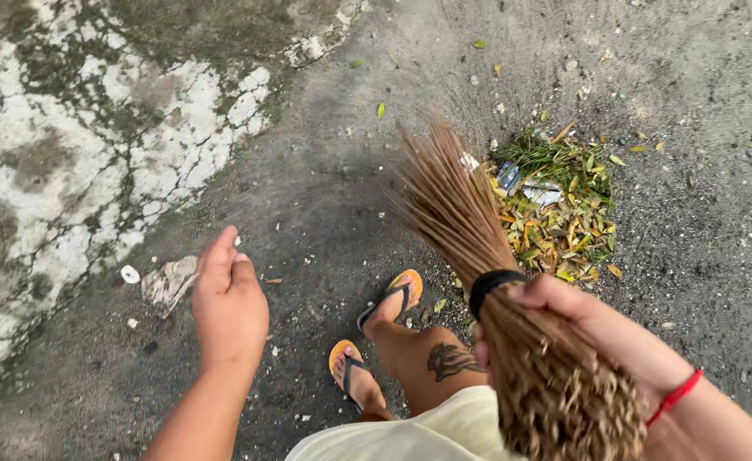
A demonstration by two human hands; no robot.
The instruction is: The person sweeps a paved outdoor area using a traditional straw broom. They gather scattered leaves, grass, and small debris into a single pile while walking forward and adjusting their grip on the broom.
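R hand point(555, 299) clamped on broom point(470, 230) by its band; L hand point(229, 303) free, fingers loose. Short low strokes twd leaf pile point(559, 209) best.

One stick broom point(470, 230) with one black band point(494, 282). Two hands: left hand point(229, 307), right hand point(564, 316). Two orange flip-flops point(391, 300) point(348, 369). One pile of leaves point(564, 213) on the ground. One red wristband point(675, 397). One crumpled scrap of paper point(169, 282).

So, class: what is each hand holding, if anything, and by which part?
The right hand grips a tan stick broom just behind its black binding band. The left hand holds nothing and is open.
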